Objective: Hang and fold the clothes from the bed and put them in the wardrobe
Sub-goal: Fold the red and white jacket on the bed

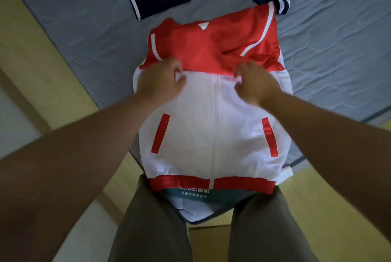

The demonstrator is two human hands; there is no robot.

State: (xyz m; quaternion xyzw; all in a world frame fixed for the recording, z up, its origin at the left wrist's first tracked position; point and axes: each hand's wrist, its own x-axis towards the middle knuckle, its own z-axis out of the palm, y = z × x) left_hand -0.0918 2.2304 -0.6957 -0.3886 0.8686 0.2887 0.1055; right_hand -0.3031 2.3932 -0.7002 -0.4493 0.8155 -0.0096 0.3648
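We see two arms at the lower corners of the view, the left forearm (74, 145) and the right forearm (328, 130), both bare along all the length that shows. The left hand (160, 83) and the right hand (254, 86) are bare too. Lower down we see trousers (152, 230) in a dull olive-brown, a plain cloth with soft lengthwise creases, one leg on each side of a gap in the middle. The arms look wide and a little blurred near the edge of view.
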